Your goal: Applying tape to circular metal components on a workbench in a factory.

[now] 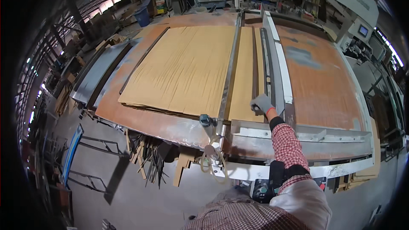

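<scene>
Big rusty-orange desk (324,89) fills most of the view — it's a cutting machine bed with a long metal guide rail (228,68) running away from the person. Left of the rail lies a wide stack of wood veneer sheets (183,68); right of it, a narrow veneer strip (246,72). The right hand (261,103), in a grey glove, is curled down on the strip's near end, fingers pressing it — not fully clear if it's pinching. The left hand isn't visible.
</scene>
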`<action>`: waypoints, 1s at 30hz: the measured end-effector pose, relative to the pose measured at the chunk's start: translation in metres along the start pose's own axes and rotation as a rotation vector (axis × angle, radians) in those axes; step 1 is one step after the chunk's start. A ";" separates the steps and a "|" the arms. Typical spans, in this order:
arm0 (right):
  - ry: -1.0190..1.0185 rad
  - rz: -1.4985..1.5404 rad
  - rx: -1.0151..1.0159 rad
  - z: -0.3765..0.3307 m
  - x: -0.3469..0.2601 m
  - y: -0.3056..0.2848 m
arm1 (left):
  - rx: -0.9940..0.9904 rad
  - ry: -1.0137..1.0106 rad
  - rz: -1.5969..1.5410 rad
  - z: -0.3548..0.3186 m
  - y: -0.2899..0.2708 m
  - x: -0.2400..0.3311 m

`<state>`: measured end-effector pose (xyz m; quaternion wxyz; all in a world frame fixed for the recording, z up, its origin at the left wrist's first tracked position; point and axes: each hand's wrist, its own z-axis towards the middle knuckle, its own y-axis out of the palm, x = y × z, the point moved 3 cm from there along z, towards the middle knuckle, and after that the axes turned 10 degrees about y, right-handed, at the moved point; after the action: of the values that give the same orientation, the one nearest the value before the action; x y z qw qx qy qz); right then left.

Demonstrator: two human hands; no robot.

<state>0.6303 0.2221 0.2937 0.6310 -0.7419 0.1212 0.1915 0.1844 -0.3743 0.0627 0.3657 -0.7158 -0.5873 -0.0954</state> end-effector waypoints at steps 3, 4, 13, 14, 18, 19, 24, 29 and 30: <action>-0.414 0.533 0.056 -0.067 -0.044 -0.009 | -0.014 0.179 0.053 0.001 0.004 -0.032; -0.193 0.980 -0.113 -0.109 -0.077 -0.008 | -0.070 0.227 0.119 -0.004 0.008 -0.026; 0.357 0.419 -0.403 -0.646 -0.052 0.053 | -1.172 0.453 -0.495 -0.107 0.153 0.184; 0.518 0.428 -0.318 -0.697 -0.036 0.065 | -1.220 0.338 -0.630 -0.126 0.169 0.213; 0.936 0.397 0.110 -0.812 0.009 0.131 | -0.939 0.057 -1.264 -0.150 0.194 0.288; 0.980 0.371 0.177 -0.824 0.017 0.143 | -1.049 0.115 -1.515 -0.121 0.207 0.284; 1.144 0.266 0.424 -0.861 0.051 0.170 | -1.252 -0.152 -0.949 -0.225 0.256 0.182; 1.290 0.127 0.553 -0.899 0.097 0.159 | -1.528 0.463 -0.587 -0.285 0.278 0.273; 1.336 0.108 0.587 -0.914 0.103 0.155 | -1.514 0.570 -0.474 -0.286 0.292 0.293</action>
<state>0.7771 -0.6967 0.2298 0.5850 -0.4937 0.5629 -0.3117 0.6195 -0.3428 0.3126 -0.1083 -0.5740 -0.3848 -0.7146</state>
